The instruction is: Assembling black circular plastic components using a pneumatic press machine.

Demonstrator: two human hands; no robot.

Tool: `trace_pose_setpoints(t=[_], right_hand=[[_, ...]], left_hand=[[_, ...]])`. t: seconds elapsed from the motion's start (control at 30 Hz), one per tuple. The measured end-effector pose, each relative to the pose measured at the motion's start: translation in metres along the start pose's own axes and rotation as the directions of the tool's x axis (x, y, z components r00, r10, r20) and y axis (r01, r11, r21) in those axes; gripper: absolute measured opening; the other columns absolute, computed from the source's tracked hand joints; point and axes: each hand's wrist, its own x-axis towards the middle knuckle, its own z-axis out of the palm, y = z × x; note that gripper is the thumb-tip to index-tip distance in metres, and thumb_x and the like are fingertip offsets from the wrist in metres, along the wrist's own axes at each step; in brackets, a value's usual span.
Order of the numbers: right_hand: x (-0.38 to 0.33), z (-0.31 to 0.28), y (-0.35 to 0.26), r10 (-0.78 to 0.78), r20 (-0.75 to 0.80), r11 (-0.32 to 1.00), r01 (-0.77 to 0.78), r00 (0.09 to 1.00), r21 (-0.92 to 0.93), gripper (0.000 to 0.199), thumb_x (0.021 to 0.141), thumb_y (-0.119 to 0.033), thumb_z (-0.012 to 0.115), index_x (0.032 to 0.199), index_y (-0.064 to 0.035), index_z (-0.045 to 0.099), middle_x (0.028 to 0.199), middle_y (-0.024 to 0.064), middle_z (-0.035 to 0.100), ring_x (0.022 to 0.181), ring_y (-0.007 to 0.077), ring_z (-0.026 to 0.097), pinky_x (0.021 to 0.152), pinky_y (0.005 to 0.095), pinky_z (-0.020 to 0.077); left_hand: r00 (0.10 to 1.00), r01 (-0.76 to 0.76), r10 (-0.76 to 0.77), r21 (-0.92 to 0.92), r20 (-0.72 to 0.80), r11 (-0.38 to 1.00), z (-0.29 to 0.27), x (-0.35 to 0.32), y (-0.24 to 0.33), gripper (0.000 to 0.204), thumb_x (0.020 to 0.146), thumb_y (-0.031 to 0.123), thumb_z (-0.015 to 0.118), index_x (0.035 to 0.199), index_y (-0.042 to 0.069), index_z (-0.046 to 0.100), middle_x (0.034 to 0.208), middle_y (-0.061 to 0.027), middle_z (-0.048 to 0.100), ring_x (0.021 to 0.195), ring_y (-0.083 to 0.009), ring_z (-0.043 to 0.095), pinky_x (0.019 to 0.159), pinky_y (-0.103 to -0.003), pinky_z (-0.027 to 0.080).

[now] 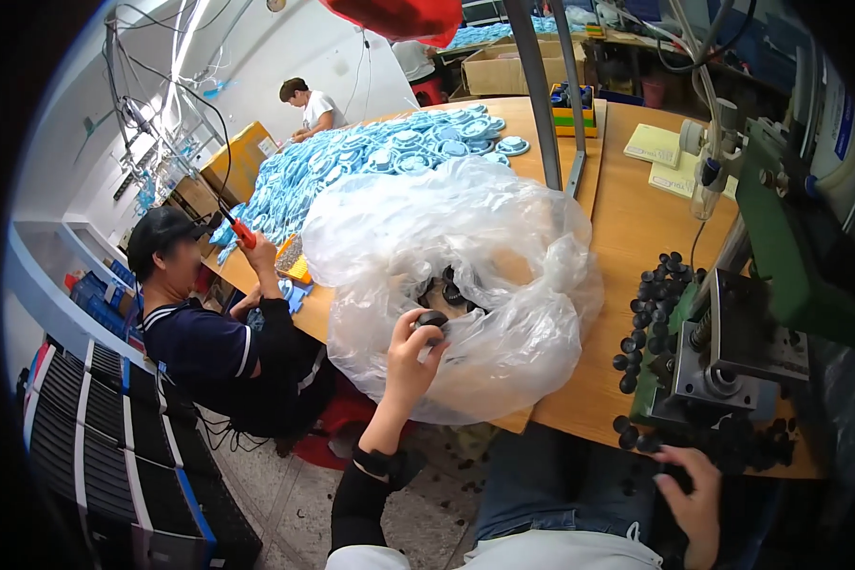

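Observation:
My left hand [411, 359] is closed around a black round cap-like part [431, 320], held between thumb and fingers over a large clear plastic bag [380, 214]. More black parts [449, 290] show through the bag's mouth. At the table's near right edge is my right hand [695, 494], thumb and forefinger apart. Its fingertips are close to a black round part [648, 443] at the edge; whether they touch it I cannot tell. A loose cluster of black round parts [641, 318] lies beside a green and steel press [722, 366].
A person [209, 332] sits at the left holding a red tool [245, 235]. Light-blue round pieces [380, 147] are heaped on the far table. A metal post [534, 95] rises behind the bag. Yellow paper pads [654, 143] lie at the right. Black stacked trays [114, 456] stand lower left.

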Motion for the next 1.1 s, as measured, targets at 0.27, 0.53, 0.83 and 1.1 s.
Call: trace_pose_setpoints(t=[0.27,0.53,0.83,1.1], right_hand=[[0.135,0.119,-0.095,-0.643,-0.022,0.763,0.644,0.765,0.058,0.032,0.076,-0.014,0.069,0.105,-0.0021,0.063,0.098,0.0125,0.064,0.096,0.0322,0.059,0.085,0.0361,0.0452],[0.197,0.217,-0.059,-0.592,0.62,0.744,0.646,0.516,0.173,0.027,0.078,-0.02,0.067,0.096,-0.0006,0.063,0.091,0.0152,0.061,0.084,0.0322,0.06,0.071,0.0372,0.0481],[0.161,0.181,-0.056,-0.59,0.03,0.779,0.559,0.807,0.286,0.021,0.081,-0.012,0.067,0.096,0.0006,0.058,0.091,0.0124,0.06,0.073,0.0223,0.061,0.067,0.0306,0.049],[0.064,0.067,0.005,0.198,-0.196,0.632,0.028,0.96,0.774,0.022,0.094,-0.016,0.053,0.108,0.0002,0.057,0.089,0.0057,0.063,0.078,0.014,0.062,0.073,0.0275,0.0492]], left_hand=[[0.938,-0.337,0.347,0.181,-0.024,0.924,-0.001,-0.009,0.016,0.019,0.059,-0.004,0.065,0.075,0.006,0.06,0.111,-0.011,0.059,0.092,-0.0308,0.057,0.081,-0.039,0.044],[0.974,-0.224,0.221,-0.119,-0.041,0.967,0.005,-0.058,-0.013,0.053,0.062,-0.007,0.066,0.109,0.006,0.045,0.119,-0.0167,0.053,0.102,-0.0351,0.056,0.086,-0.041,0.048],[0.96,-0.068,-0.03,0.333,0.279,0.941,-0.011,-0.095,-0.034,0.054,0.062,0.006,0.07,0.113,0.005,0.055,0.099,-0.0114,0.059,0.09,-0.0306,0.056,0.078,-0.041,0.044],[0.993,-0.118,0.115,0.121,0.03,0.986,-0.016,-0.086,0.059,0.046,0.066,0.011,0.068,0.11,0.003,0.057,0.117,-0.0169,0.055,0.11,-0.0372,0.05,0.092,-0.046,0.041]])
